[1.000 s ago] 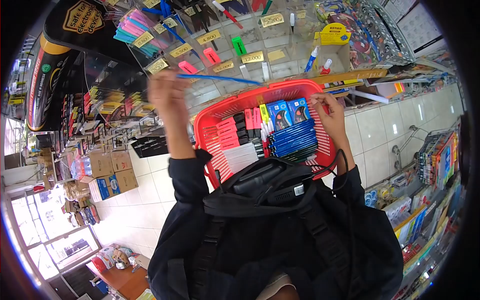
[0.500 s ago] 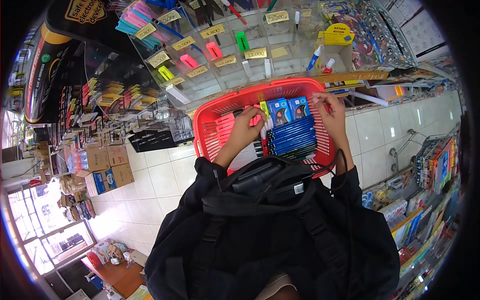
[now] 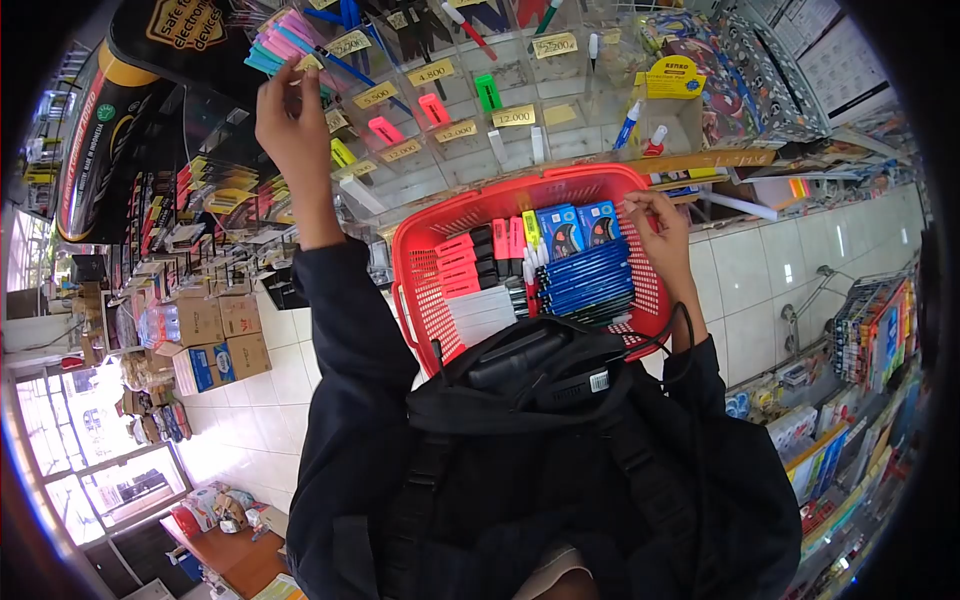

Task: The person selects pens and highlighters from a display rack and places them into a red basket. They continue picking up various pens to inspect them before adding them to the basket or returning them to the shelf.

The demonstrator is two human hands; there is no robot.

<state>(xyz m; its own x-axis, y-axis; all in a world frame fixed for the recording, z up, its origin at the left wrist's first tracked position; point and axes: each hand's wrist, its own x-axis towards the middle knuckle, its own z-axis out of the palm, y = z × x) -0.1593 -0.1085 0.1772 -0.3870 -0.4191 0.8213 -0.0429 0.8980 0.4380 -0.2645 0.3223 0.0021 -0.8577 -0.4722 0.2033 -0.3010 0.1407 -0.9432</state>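
Observation:
My left hand point(image 3: 292, 115) is raised at the display rack, with its fingers apart beside a bunch of pastel pens point(image 3: 285, 45) and a price tag. Nothing shows between those fingers. The red plastic basket point(image 3: 425, 235) stands against the rack, and my right hand point(image 3: 662, 235) has its fingers curled at the basket's right rim. Inside the basket lie pink highlighters point(image 3: 458, 265), a yellow highlighter point(image 3: 531, 227), blue boxes point(image 3: 560, 232), a bundle of blue pencils point(image 3: 590, 280), several white-capped pens point(image 3: 535, 258) and a white stack point(image 3: 482, 316).
Clear rack compartments hold a green highlighter point(image 3: 488, 92), pink highlighters point(image 3: 383, 131) and a blue marker point(image 3: 627, 125). A yellow box point(image 3: 675, 77) sits at the right. Cardboard boxes point(image 3: 225, 335) rest at left, and a wire rack point(image 3: 870, 320) stands at right.
My left hand has moved up and left out of the basket to the pastel pens, uncovering the highlighters inside. My right hand has stayed at the basket's rim.

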